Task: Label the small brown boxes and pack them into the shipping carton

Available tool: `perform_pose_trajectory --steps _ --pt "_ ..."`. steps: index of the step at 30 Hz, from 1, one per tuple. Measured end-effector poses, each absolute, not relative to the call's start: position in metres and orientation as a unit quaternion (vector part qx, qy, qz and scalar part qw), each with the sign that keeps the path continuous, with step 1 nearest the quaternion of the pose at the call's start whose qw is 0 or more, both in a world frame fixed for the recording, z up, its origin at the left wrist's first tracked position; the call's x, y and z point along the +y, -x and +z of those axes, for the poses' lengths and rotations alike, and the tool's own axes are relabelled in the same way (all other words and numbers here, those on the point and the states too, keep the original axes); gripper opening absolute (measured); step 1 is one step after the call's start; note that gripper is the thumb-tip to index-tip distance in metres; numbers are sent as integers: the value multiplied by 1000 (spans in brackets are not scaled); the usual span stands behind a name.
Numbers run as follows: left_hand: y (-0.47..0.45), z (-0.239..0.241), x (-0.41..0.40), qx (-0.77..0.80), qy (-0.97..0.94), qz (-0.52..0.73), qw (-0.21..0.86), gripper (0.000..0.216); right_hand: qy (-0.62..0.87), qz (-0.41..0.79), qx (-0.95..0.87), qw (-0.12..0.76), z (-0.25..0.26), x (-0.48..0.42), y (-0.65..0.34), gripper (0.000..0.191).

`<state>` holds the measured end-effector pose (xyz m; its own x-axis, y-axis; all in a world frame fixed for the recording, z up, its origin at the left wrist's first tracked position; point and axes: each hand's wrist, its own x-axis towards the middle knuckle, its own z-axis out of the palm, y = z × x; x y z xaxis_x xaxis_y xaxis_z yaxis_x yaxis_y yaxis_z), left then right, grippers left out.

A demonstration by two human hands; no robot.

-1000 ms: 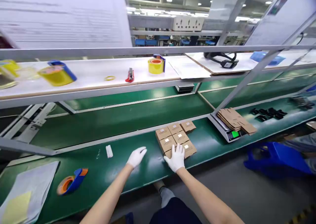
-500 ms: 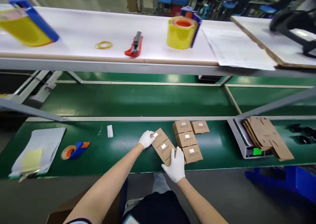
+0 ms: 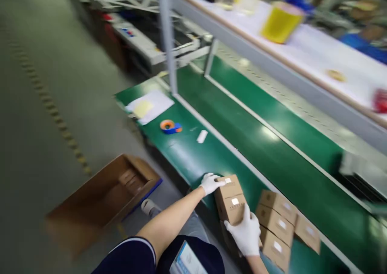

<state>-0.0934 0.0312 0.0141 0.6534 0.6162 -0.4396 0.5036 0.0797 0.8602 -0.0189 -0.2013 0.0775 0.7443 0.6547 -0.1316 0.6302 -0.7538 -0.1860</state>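
Between my two white-gloved hands is a row of small brown cardboard boxes (image 3: pixel 232 201) with white labels on top. My left hand (image 3: pixel 211 183) grips the far end of the row, fingers over the edge of the end box. At the near end my right hand (image 3: pixel 246 231) presses against the boxes, thumb and fingers around them. The row is at the bench's front edge; whether it touches the bench I cannot tell. More labelled boxes (image 3: pixel 276 225) stand together to the right, with a single box (image 3: pixel 307 231) beside them.
A large open carton (image 3: pixel 90 189) with a few small boxes inside stands on the floor at left. On the green bench (image 3: pixel 187 153) lie a tape dispenser (image 3: pixel 170 126), a white object (image 3: pixel 202 136) and papers (image 3: pixel 154 104). A white shelf (image 3: pixel 317 52) runs above.
The view has swung left, bringing the floor carton into sight. My hands have moved with the held boxes toward the bench's front edge, away from the other boxes.
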Motion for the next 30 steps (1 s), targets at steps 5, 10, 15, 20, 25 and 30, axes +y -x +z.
perform_pose_trajectory --steps 5,10,15,20,25,30 --pt "258 39 62 531 -466 228 670 58 876 143 -455 72 96 -125 113 123" --pt "483 95 111 643 -465 395 464 54 746 211 -609 170 97 -14 298 122" --pt "675 95 159 705 -505 384 316 53 670 284 -647 227 39 59 486 128" --pt "758 11 162 746 -479 307 345 55 683 363 -602 198 -50 53 575 126" --pt "765 -61 151 771 -407 308 381 51 701 385 -588 125 -95 48 585 125" --pt "747 -117 160 835 -318 392 218 66 682 424 -592 65 -139 84 595 132"
